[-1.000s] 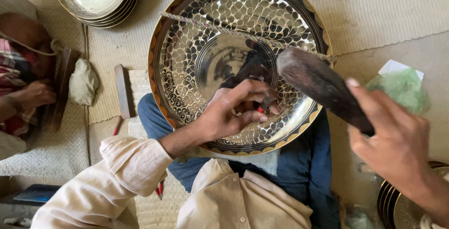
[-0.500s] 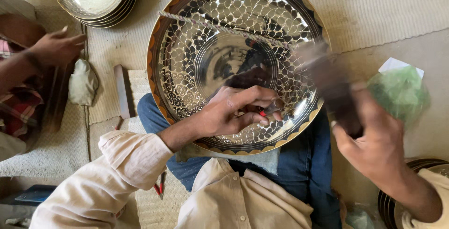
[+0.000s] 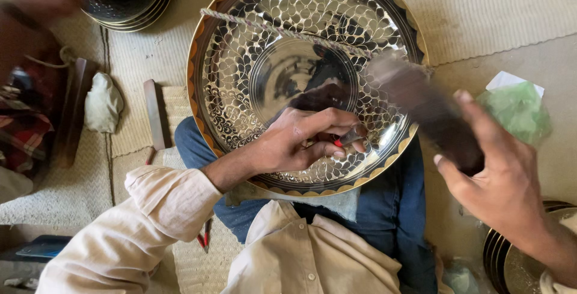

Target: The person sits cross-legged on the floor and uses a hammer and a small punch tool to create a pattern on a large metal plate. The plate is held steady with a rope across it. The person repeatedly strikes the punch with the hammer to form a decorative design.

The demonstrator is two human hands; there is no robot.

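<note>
Fingers of left hand [image 3: 294, 144] pinch a small punch [image 3: 348, 136] on the engraved tray [image 3: 240, 60]; right hand [image 3: 505, 180] grips a mallet [image 3: 427, 108].

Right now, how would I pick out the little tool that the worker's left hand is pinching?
Find the large patterned metal plate on the person's lap. Near its lower right rim, the left hand rests on the metal, fingers pinched around a short metal punch. It is the only thin, grey, red-marked piece there, unlike the dark, blurred mallet in the right hand.

Silver plate [image 3: 288, 36] w/ leaf pattern, gold-brown scalloped rim; dark mallet [image 3: 430, 111]; green bag [image 3: 517, 111].
</note>
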